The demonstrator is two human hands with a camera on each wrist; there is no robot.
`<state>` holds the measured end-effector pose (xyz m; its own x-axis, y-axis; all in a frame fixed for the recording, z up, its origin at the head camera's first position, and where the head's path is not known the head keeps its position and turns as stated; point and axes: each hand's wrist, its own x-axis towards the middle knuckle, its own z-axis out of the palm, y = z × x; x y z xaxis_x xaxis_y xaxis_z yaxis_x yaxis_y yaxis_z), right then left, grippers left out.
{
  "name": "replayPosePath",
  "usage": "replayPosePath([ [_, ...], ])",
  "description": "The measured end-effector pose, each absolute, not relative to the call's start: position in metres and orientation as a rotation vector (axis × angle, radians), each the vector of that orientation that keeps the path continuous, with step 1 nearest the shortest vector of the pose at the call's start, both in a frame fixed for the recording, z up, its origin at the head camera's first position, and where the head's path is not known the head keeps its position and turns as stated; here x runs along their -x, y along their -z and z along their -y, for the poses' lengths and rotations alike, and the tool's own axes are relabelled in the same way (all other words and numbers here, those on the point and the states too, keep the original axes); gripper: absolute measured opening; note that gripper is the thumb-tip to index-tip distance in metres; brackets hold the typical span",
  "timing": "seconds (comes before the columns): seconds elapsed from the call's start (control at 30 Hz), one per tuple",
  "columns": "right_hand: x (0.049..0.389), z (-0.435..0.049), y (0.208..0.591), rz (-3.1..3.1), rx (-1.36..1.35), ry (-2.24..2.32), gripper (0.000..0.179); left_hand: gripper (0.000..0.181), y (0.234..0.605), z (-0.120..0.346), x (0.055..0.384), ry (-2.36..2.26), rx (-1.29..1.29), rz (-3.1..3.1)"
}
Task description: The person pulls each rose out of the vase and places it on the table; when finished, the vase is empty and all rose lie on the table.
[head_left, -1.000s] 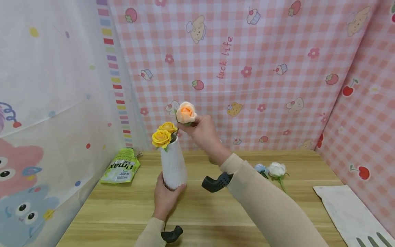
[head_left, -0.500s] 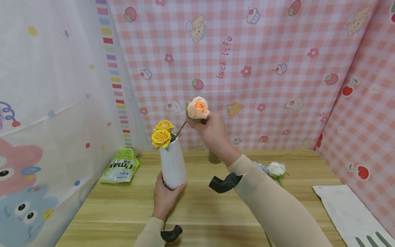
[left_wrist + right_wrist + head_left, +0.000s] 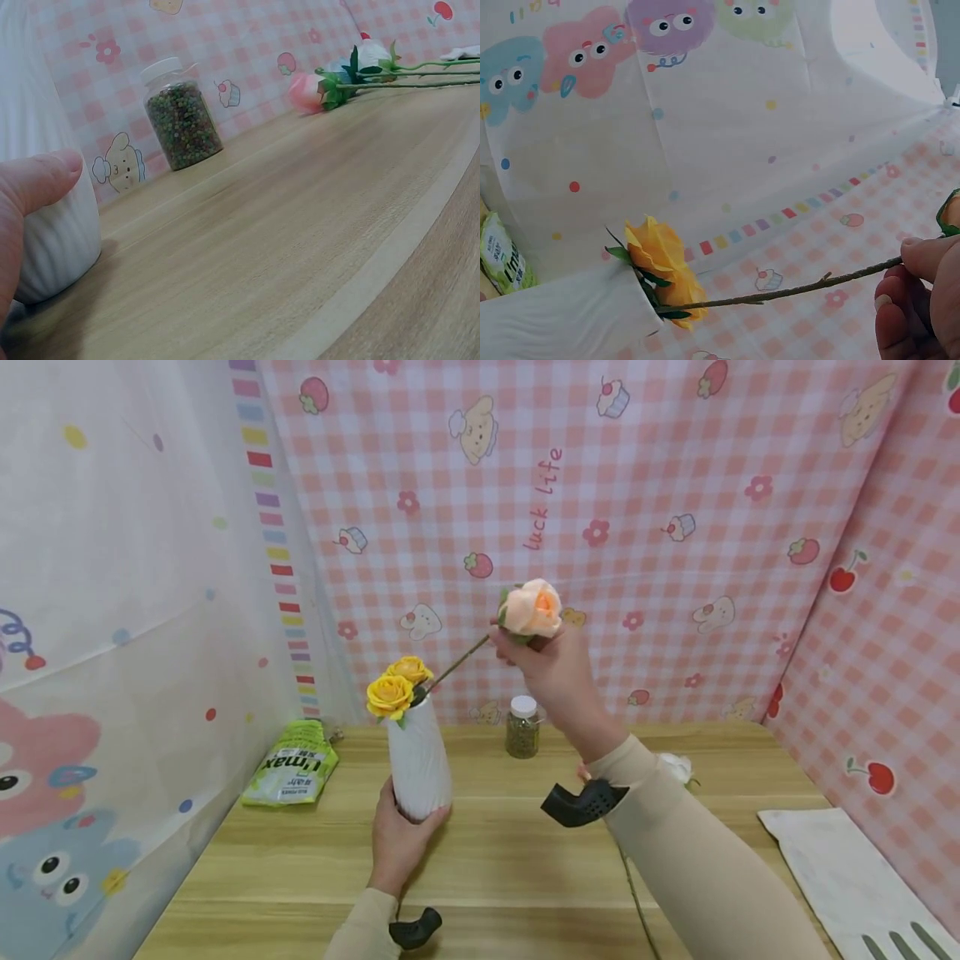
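A white ribbed vase [image 3: 420, 764] leans slightly left on the wooden table, its base gripped by my left hand [image 3: 401, 843]. Two yellow roses [image 3: 392, 696] stand in its mouth. Above and to the right, my right hand [image 3: 558, 672] pinches a peach rose [image 3: 532, 608] by the stem just under the bloom. In the right wrist view the rose's stem [image 3: 802, 290] runs slantwise to the vase's mouth, its lower end at or inside the rim. The left wrist view has my thumb [image 3: 45, 180] pressed on the vase wall.
A white-capped jar of green pellets [image 3: 522, 727] stands at the back. Pink, blue and white roses lie on the right, the pink rose [image 3: 307, 93] nearest; my right sleeve partly hides them. A green packet [image 3: 292, 764] lies left, a white cloth [image 3: 847, 868] right.
My right hand has moved up and right with the peach rose, drawing more of its stem out of the vase. The jar has come into view. My left hand stays on the vase.
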<state>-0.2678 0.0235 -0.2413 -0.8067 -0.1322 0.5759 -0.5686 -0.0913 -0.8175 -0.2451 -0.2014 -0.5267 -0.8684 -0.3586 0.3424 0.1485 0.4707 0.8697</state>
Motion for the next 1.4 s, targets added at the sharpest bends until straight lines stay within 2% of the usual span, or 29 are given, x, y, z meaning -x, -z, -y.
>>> replayPosePath([
  [0.57, 0.268, -0.068, 0.24, 1.625, -0.742, -2.101, 0.018, 0.101, 0.524, 0.201, 0.242, 1.404, -0.166, 2.233],
  [0.87, 0.261, -0.1, 0.258, 1.522, -0.646, -2.119, 0.014, 0.101, 0.525, 0.2, 0.242, 1.41, -0.159, 2.243],
  [1.13, 0.257, -0.139, 0.273, 1.566, -0.546, -2.062, 0.019, 0.1, 0.525, 0.2, 0.242, 1.404, -0.156, 2.245],
  [1.4, 0.256, -0.156, 0.297, 1.732, -0.408, -1.989, 0.025, 0.1, 0.526, 0.2, 0.241, 1.406, -0.169, 2.25],
])
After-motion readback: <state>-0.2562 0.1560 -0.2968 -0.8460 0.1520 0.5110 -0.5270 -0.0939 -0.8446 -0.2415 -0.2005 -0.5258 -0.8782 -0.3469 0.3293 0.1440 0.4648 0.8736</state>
